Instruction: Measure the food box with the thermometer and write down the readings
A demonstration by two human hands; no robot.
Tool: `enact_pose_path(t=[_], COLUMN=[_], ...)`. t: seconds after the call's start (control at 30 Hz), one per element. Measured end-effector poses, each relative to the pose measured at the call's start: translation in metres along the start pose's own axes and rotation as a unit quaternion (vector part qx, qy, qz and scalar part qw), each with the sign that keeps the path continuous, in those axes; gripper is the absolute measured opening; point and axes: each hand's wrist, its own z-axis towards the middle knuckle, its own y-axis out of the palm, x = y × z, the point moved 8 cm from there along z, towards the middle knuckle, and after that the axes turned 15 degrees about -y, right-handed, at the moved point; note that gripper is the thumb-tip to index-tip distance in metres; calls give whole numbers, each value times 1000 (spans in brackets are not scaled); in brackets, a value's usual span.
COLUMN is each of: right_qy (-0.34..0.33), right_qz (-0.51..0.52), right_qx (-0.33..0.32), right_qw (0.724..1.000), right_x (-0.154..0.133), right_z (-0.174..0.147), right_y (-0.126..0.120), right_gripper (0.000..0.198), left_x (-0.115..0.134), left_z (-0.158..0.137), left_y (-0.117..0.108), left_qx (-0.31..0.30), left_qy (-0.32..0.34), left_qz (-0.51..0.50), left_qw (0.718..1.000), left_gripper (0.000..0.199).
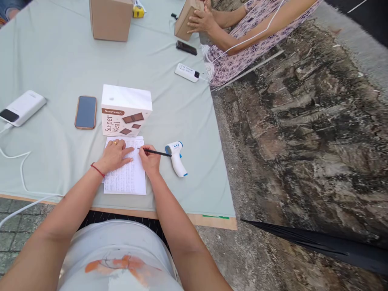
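Observation:
My left hand point(114, 155) lies flat, fingers spread, on a printed sheet of paper point(127, 180) that rests on the pale green cloth point(60, 64). My right hand point(150, 161) holds a black pen point(156, 152) with its tip at the sheet's right edge. A white product box point(125, 109) with brown bars printed on it stands just behind the sheet. A white and blue infrared thermometer point(176, 158) lies right of my right hand.
A phone point(85, 112) lies face up left of the box, a white power bank point(22, 107) with a cable farther left. Another person's hands point(201, 20) hold a cardboard box point(184, 18) at the far side. A large carton point(110, 18), a dark phone point(186, 47) and a white device point(187, 72) lie beyond.

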Motion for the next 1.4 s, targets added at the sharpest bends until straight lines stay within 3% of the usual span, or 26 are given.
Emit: enact_pose_path(t=[1.1, 1.27, 1.4], right_qy=[-25, -80, -223], right_qz=[-11, -48, -150], right_qx=[16, 23, -31], right_qw=[1000, 995, 963], right_x=[0, -5, -23], right_z=[0, -1, 5], right_y=[-1, -5, -14], right_gripper=[22, 25, 26], left_x=[-1, -3, -7], left_z=[1, -1, -2], left_y=[1, 0, 1], left_qx=[-2, -4, -3], left_qy=[-3, -13, -19], left_qz=[11, 10, 5], left_qw=[1000, 1000, 1000], left_gripper=[44, 44, 41])
